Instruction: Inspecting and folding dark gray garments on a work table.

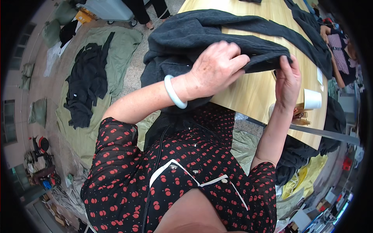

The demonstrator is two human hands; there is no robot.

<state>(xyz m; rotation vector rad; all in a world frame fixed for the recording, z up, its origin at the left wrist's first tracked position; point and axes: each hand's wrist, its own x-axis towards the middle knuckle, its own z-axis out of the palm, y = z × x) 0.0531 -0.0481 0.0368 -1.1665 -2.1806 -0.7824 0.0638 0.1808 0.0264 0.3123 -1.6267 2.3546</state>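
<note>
The head view shows a dark grey garment (186, 39) bunched over the left end of a pale wood-grained table (244, 91), part of it hanging past the edge toward the person's lap. A long, narrow length of the cloth stretches across the far side of the table toward the right.

The person's right hand (288, 79) is raised at the right end of the garment's nearer fold, thumb and fingers closed on the cloth's edge and holding it up off the tabletop. The left hand (220, 64) is in front of the middle of the garment, its fingers curled inward; whether it grips any cloth cannot be told, since the back of the hand hides the fingertips. A pale bracelet (171, 94) circles the left wrist. The person wears a black shirt (176, 139) with red dots and a white-edged collar.

Right of the right hand, a white cup (312, 99) is near the table's right edge, and a grey strip (326, 133) crosses the near right corner. At the far right, a co-worker in a patterned purple top (338, 46) has an arm at the table's edge.

On the floor to the left, a heap of black clothing (87, 77) lies on a green sheet (126, 40). A wheeled bin (110, 9) is at the far left, and yellow material (305, 178) is below the table at the near right.
</note>
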